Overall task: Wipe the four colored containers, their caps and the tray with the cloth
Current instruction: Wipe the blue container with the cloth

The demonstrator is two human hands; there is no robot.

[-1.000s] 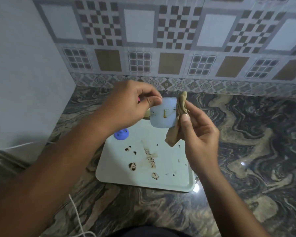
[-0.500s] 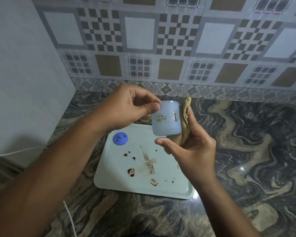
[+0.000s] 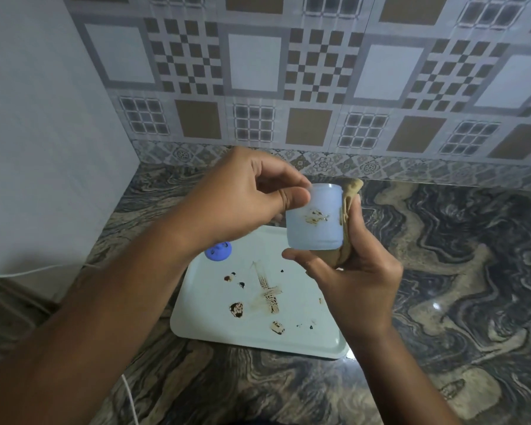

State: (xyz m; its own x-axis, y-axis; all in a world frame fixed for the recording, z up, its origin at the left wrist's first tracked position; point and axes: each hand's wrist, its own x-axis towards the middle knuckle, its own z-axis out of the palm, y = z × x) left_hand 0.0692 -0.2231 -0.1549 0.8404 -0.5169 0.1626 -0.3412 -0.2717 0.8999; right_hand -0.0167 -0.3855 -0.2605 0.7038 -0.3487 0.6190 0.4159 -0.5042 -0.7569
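Pale-blue plastic first: container [image 3: 313,237] held upright in the air over the tray [image 3: 304,335], clear of it. Left hand [image 3: 246,197] grasping the top end, thumb and fingers [image 3: 292,199] curled round the rim. Right hand [image 3: 356,271] clenched on the tan cloth [image 3: 350,194], pressing it to the container's right wall, thumb hooked under the base. Brown smear [image 3: 316,216] showing on the near wall, not under the cloth.

Best done, by judgement: turn the container with the left hand to bring the smear round to the cloth. Press firmly and rub along the wall, not merely dab. Refold to a fresh patch once soiled. Grip the rim tightly enough to stop any slip. Work above the tray to catch falling bits, itself due for wiping anyway.

Counted in view: one container; one dark-blue cap [image 3: 218,253] lying at the tray's far left, partly hidden by the left forearm; one tray carrying several brown stains [image 3: 267,297]; one cloth. Three further containers and their caps not in view. Marbled bench [image 3: 442,271] beneath the tray.
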